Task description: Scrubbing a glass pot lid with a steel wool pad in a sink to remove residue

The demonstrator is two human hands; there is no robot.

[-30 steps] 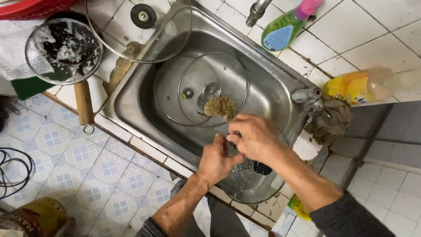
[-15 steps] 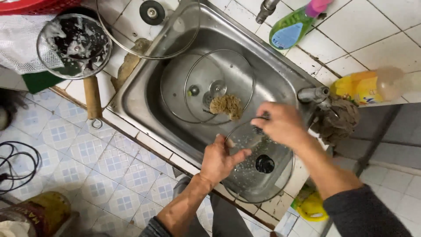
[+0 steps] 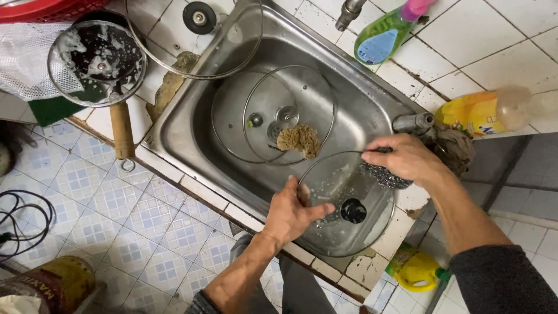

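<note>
The left hand [image 3: 289,212] is gripping the rim of a glass lid [image 3: 343,203] tilted over the sink's [image 3: 174,125] front edge while the right hand [image 3: 404,157], clenched around a steel scourer [image 3: 381,174], is scrubbing it, a job that seems best done with firm bracing and short strokes round the black knob [image 3: 353,210].

Bare left forearm; the right arm wears a dark grey sleeve [image 3: 500,279].

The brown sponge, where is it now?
In the head view, the sponge lies in the sink on two glass lids, just up-left of the lid in the hands.
</note>
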